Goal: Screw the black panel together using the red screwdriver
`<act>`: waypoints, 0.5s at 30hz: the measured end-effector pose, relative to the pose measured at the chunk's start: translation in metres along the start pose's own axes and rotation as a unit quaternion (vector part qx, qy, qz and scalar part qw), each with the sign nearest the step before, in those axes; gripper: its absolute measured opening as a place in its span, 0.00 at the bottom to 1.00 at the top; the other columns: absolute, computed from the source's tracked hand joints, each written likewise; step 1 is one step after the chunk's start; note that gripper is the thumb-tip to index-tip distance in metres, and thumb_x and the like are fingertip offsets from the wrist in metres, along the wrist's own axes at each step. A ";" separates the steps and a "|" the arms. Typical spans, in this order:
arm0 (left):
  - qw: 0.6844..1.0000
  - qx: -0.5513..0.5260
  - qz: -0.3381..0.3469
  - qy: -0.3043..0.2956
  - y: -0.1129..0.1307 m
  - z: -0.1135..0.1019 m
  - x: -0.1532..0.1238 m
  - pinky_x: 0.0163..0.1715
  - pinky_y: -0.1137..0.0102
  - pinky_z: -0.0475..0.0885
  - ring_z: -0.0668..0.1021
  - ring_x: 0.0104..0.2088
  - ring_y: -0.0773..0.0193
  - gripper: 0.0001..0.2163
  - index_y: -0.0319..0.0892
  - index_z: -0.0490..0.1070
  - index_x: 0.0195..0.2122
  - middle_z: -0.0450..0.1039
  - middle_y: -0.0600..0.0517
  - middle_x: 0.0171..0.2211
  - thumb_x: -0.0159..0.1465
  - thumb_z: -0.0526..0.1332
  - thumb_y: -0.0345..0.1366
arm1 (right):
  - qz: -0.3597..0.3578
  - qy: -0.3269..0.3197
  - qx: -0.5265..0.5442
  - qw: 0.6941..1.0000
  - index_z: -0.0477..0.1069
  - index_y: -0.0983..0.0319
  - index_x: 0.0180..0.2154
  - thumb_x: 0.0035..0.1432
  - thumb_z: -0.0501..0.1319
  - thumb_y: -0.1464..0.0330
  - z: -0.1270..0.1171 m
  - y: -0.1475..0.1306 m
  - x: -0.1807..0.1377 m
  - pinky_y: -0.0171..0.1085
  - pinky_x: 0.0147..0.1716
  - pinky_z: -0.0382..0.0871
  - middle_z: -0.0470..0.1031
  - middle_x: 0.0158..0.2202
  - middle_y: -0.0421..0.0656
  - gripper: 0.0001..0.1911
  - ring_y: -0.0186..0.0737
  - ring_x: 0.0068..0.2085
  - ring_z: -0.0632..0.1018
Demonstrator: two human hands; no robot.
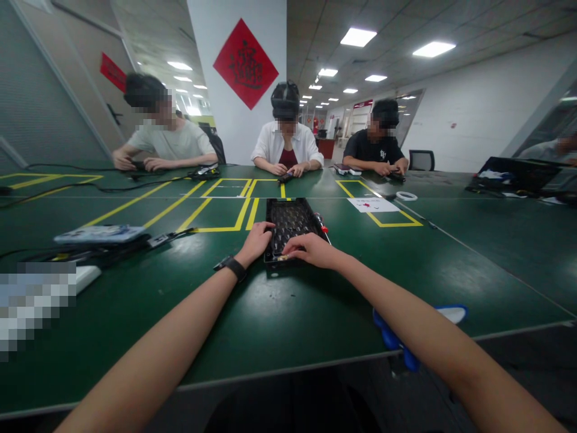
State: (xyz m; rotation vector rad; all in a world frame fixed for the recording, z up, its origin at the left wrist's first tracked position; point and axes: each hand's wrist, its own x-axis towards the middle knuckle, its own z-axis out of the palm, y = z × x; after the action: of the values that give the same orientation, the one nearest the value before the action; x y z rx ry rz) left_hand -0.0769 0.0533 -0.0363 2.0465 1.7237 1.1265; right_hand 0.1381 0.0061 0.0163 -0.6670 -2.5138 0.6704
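A black keyboard frame point(293, 219) without keycaps lies on the green table point(279, 325) ahead of me. My left hand point(256, 242) rests against its near left edge, fingers curled onto the rim. My right hand point(311, 248) lies over the near end of the frame, fingers bent down and pressed together on something small that I cannot make out. A black watch sits on my left wrist. A red-tipped tool point(321, 224) lies along the frame's right side.
Three people sit across the table, each handling small devices. Yellow tape boxes mark the tabletop. A flat device and cables point(101, 236) lie at left, a paper point(372, 204) and tape roll point(406, 195) at right, a blue-and-white object point(451, 313) under my right forearm.
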 end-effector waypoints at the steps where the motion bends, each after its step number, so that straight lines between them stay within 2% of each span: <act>1: 1.000 0.001 0.003 0.000 0.000 0.000 0.000 0.55 0.64 0.62 0.68 0.51 0.57 0.19 0.39 0.71 0.44 0.70 0.46 0.45 0.54 0.49 0.28 | 0.001 0.006 0.016 1.000 0.74 0.63 0.39 0.55 0.58 0.72 0.001 0.001 0.000 0.34 0.41 0.67 0.78 0.35 0.43 0.09 0.34 0.37 0.78; 4: 1.000 0.002 0.010 -0.004 -0.002 0.000 0.001 0.55 0.63 0.62 0.68 0.51 0.57 0.18 0.39 0.71 0.44 0.70 0.46 0.45 0.54 0.49 0.28 | 0.002 0.019 0.062 0.998 0.73 0.64 0.39 0.54 0.60 0.71 0.003 0.003 0.000 0.34 0.42 0.68 0.78 0.36 0.44 0.09 0.34 0.37 0.78; 8: 1.000 0.001 0.016 -0.005 -0.002 0.000 0.001 0.56 0.64 0.61 0.68 0.51 0.57 0.18 0.39 0.73 0.42 0.71 0.47 0.43 0.53 0.49 0.28 | 0.010 0.025 0.076 0.997 0.70 0.64 0.44 0.52 0.62 0.70 0.003 0.003 -0.001 0.35 0.43 0.68 0.78 0.35 0.44 0.15 0.34 0.37 0.78; 11: 1.000 -0.004 0.018 -0.005 -0.002 0.000 0.001 0.55 0.64 0.62 0.68 0.50 0.57 0.18 0.38 0.73 0.41 0.71 0.46 0.42 0.53 0.50 0.28 | 0.015 0.017 0.044 0.999 0.69 0.63 0.46 0.54 0.60 0.71 0.002 0.001 -0.002 0.34 0.42 0.67 0.79 0.35 0.43 0.15 0.34 0.37 0.79; 15: 1.000 0.000 0.021 -0.011 -0.002 0.000 0.001 0.55 0.64 0.61 0.68 0.50 0.57 0.18 0.37 0.73 0.41 0.71 0.46 0.43 0.54 0.49 0.28 | 0.000 0.007 -0.028 1.000 0.71 0.61 0.42 0.56 0.59 0.71 0.001 0.000 -0.002 0.35 0.42 0.66 0.79 0.35 0.42 0.11 0.35 0.38 0.78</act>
State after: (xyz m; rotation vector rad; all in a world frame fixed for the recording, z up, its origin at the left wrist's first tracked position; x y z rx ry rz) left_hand -0.0785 0.0547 -0.0369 2.0966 1.6780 1.1123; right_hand 0.1390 0.0048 0.0155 -0.6890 -2.5282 0.5939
